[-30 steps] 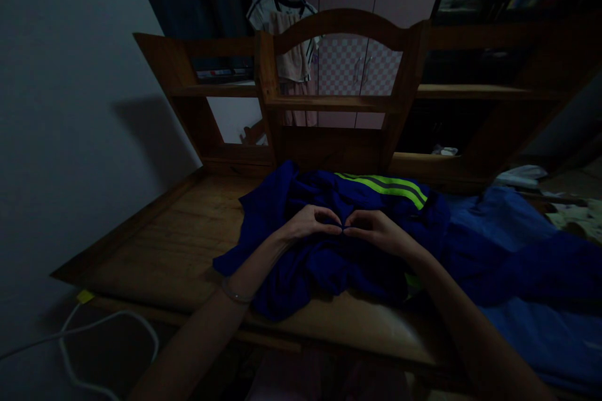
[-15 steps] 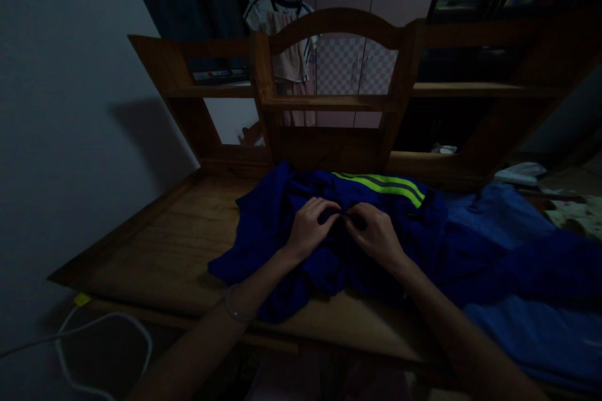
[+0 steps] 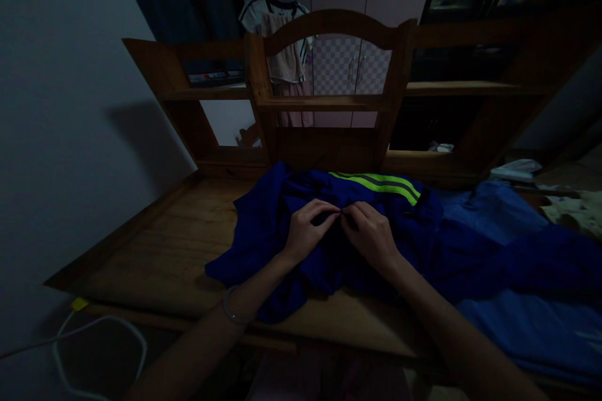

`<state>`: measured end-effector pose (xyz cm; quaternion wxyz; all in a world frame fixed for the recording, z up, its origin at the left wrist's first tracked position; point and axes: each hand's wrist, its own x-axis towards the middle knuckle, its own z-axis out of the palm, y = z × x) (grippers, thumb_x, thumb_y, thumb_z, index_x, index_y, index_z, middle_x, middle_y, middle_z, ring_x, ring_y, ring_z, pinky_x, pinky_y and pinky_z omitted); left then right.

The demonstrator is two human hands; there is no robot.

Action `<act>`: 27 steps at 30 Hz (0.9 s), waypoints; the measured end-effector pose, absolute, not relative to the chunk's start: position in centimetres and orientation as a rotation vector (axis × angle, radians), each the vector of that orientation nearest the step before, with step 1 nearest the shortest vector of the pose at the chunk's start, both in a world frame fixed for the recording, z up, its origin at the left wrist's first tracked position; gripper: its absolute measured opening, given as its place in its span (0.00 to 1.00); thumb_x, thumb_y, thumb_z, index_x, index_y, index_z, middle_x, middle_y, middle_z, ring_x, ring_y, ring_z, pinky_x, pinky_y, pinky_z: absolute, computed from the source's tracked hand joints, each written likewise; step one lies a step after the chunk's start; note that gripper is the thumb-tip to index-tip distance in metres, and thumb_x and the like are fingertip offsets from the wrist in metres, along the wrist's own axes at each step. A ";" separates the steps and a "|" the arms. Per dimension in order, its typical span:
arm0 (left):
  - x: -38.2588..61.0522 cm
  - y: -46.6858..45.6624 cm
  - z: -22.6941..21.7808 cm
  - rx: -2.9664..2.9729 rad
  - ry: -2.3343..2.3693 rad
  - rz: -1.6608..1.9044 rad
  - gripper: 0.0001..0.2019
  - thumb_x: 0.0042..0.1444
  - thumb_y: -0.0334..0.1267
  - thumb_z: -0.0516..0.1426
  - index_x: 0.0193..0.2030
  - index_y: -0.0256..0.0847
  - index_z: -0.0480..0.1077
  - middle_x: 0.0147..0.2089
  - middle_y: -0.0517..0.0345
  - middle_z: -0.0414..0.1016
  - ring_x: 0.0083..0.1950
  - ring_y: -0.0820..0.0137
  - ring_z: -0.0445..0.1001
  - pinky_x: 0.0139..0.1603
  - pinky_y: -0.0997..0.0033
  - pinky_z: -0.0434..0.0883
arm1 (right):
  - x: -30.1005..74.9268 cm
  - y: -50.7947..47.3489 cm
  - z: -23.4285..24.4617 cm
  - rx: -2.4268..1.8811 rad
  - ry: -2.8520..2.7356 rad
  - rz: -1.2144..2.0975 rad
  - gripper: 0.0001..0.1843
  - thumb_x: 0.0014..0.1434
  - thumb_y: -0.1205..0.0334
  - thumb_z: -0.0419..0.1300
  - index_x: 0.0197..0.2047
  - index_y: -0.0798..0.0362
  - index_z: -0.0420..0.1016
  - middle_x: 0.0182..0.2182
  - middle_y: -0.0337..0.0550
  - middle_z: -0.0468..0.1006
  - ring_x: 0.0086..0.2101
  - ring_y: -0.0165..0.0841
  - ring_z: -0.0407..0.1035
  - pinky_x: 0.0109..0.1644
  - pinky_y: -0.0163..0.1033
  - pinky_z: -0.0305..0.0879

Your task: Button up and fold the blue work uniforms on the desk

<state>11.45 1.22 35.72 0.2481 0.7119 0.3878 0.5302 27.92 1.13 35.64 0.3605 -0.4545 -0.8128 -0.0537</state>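
A dark blue work garment (image 3: 263,225) with a yellow-green and grey reflective stripe lies crumpled on the wooden desk (image 3: 188,244). Over its middle, my left hand (image 3: 305,225) pinches the blue cloth between thumb and fingers. My right hand (image 3: 371,232) pinches the same spot from the other side, its fingertips meeting those of the left. Whatever detail sits between the fingertips is too small and dark to make out. A thin bracelet (image 3: 230,306) circles my left wrist.
Lighter blue cloth (image 3: 527,332) spreads over the right side. Behind the garment rises a wooden shelf unit (image 3: 324,103). A white cable (image 3: 141,341) loops at the lower left, beside the wall (image 3: 70,138). Clothes (image 3: 286,44) hang at the back.
My right hand's fingers have drawn in a little closer around the pinched spot. The garment lies as before; the whole view has shifted slightly.
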 end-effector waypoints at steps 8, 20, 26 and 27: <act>11.9 1.3 35.5 1.656 1.035 1.415 0.16 0.59 0.42 0.55 0.54 0.44 0.69 0.41 0.56 0.77 0.43 0.68 0.75 0.45 0.72 0.70 | 28.0 2.2 35.3 -1.223 -1.546 0.658 0.15 0.57 0.51 0.58 0.36 0.54 0.77 0.32 0.43 0.79 0.32 0.35 0.73 0.35 0.36 0.66; 11.4 2.2 35.4 1.645 1.041 1.437 0.11 0.53 0.43 0.60 0.39 0.40 0.76 0.41 0.54 0.77 0.45 0.66 0.74 0.48 0.70 0.68 | 27.9 2.0 35.6 -1.140 -1.599 0.719 0.14 0.56 0.51 0.59 0.36 0.53 0.78 0.33 0.42 0.79 0.33 0.36 0.73 0.37 0.37 0.66; 11.1 2.9 34.8 1.522 0.999 1.400 0.12 0.53 0.44 0.60 0.38 0.38 0.76 0.39 0.56 0.78 0.43 0.67 0.75 0.48 0.71 0.69 | 27.8 1.7 35.8 -1.123 -1.579 0.773 0.14 0.55 0.51 0.60 0.37 0.53 0.78 0.33 0.42 0.79 0.34 0.36 0.72 0.37 0.36 0.66; 11.1 3.0 34.7 1.511 0.991 1.401 0.12 0.54 0.44 0.60 0.38 0.37 0.76 0.40 0.56 0.78 0.43 0.67 0.75 0.48 0.72 0.69 | 27.8 1.6 35.9 -1.117 -1.576 0.791 0.14 0.55 0.51 0.61 0.37 0.53 0.77 0.34 0.42 0.79 0.34 0.35 0.72 0.37 0.36 0.66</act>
